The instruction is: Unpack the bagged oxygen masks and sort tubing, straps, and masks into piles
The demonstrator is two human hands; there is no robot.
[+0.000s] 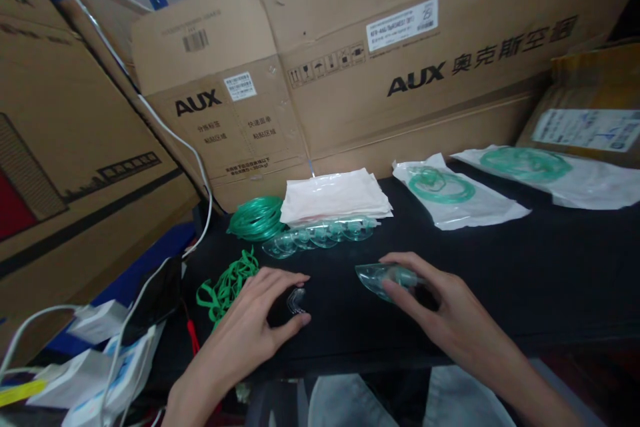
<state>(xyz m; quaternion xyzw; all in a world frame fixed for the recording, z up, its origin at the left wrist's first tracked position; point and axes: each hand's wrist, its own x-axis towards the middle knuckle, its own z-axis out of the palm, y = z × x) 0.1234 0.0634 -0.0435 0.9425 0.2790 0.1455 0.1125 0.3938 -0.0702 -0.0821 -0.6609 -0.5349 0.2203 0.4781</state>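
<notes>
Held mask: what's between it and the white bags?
In the head view, a row of clear masks by the white bags, then bare table up to the held mask.

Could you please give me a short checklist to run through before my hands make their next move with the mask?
1. Right hand has the mask: ok, its fingers curl over it on the table.
2. Left hand has the small clear piece: cannot tell, the fingers touch it but a firm pinch is not visible.
3. Green straps within reach: ok, just beside the left hand.
4. Row of masks out of the way of both hands: ok, it lies behind them.
5. Tubing coil tidy: ok, wound up beside the bags.
6. Mask undamaged: cannot tell, too blurred.
</notes>
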